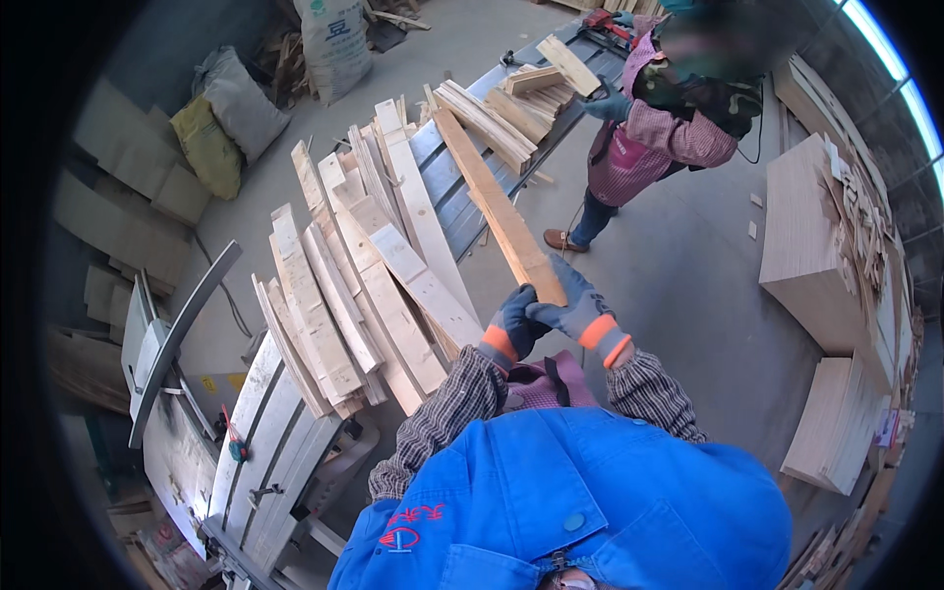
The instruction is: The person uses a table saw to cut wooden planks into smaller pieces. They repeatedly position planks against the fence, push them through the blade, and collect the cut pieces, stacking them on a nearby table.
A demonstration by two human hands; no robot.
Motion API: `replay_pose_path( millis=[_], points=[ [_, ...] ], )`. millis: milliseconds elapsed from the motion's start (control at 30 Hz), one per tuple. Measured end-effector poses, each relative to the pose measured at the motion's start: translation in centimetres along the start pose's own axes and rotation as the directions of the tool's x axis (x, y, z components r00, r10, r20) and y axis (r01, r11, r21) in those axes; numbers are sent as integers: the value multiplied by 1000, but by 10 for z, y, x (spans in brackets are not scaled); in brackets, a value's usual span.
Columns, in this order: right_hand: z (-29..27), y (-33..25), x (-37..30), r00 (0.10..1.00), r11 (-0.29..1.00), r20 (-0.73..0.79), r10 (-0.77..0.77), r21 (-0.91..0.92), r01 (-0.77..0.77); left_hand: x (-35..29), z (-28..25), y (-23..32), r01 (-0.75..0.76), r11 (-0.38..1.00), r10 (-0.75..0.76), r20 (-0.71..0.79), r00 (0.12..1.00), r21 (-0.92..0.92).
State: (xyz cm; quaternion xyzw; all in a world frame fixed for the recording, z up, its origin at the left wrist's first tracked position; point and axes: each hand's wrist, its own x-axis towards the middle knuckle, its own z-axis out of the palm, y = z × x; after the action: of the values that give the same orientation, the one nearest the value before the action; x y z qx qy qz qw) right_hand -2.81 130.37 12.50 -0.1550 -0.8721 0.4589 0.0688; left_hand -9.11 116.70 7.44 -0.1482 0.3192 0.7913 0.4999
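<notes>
A long yellowish wooden board reaches away from me, its far end near the stacked planks on the metal table. My left hand, in a dark grey glove with an orange cuff, is closed at the left of the board's near end. On the other side, my right hand, gloved alike, grips that same end with its fingers partly hidden. Left of the board, a pile of pale planks lies in uneven layers across the slotted metal table.
Across the table, a co-worker in gloves holds a short wood piece and a red power tool. Stacked panels stand at right. Sacks lean at far left. A red-handled screwdriver lies on the near-left metal surface.
</notes>
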Motion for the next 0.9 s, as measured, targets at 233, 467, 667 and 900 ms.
replay_pose_path(
  millis=[233, 467, 667, 900],
  points=[
    [-36, 25, 7, 986, 911, 47, 158, 378, -164, 16, 17, -1, -175, 894, 127, 140, 982, 413],
    [-40, 23, 18, 965, 744, 150, 213, 616, -260, 29, 21, 15, -129, 943, 70, 196, 978, 307],
    [-24, 21, 29, 991, 798, 122, 59, 591, -120, 17, 25, 19, -458, 671, 338, 309, 889, 583],
    [-21, 30, 37, 964, 744, 227, 137, 619, -251, 26, 13, 21, -63, 933, 80, -36, 996, 355]
  ],
)
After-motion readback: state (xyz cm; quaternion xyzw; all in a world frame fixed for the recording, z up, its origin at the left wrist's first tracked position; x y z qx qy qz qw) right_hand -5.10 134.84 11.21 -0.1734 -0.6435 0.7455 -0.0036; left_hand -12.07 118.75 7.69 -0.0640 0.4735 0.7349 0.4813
